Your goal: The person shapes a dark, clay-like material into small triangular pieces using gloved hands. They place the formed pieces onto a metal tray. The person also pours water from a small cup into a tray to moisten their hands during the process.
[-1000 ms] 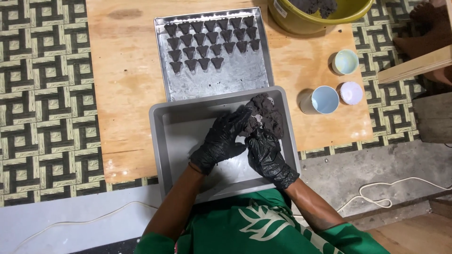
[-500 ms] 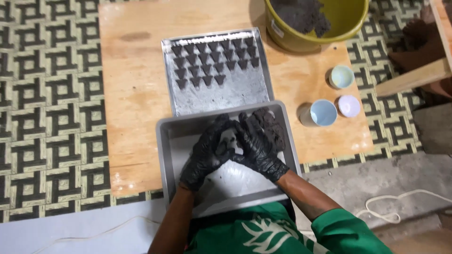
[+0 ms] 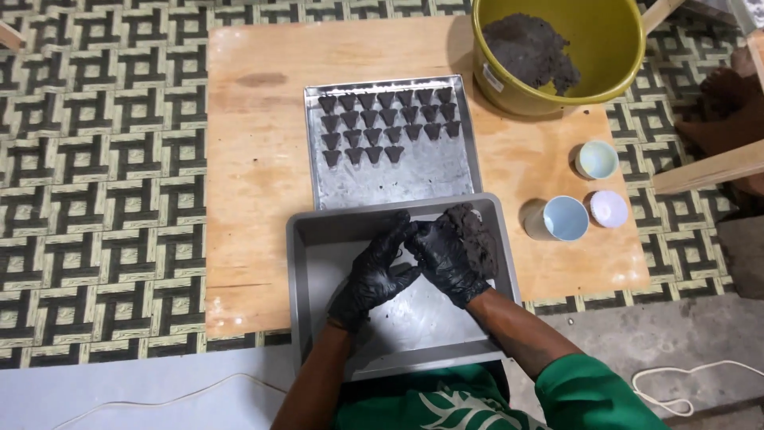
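Observation:
Both my hands wear black gloves and meet over a grey rectangular tub (image 3: 306, 263) at the near edge of a wooden board. My left hand (image 3: 374, 271) and my right hand (image 3: 446, 256) press together on a small piece of dark clay between the fingers. A lump of dark clay (image 3: 477, 235) lies in the tub's far right corner, touching my right hand. Beyond the tub lies a metal tray (image 3: 398, 171) with several rows of small dark cone shapes (image 3: 390, 123) along its far part.
A yellow-green bucket (image 3: 613, 64) holding more dark clay stands at the board's far right. A light blue cup (image 3: 561, 217), a small cup (image 3: 597, 159) and a pale lid (image 3: 609, 209) sit to the right. Patterned mat surrounds the wooden board (image 3: 255, 159). A white cord (image 3: 676, 382) lies on the floor.
My hands moved from the clay lump toward the tub's middle and closed together on a small piece. The camera view shifted, showing more of the bucket.

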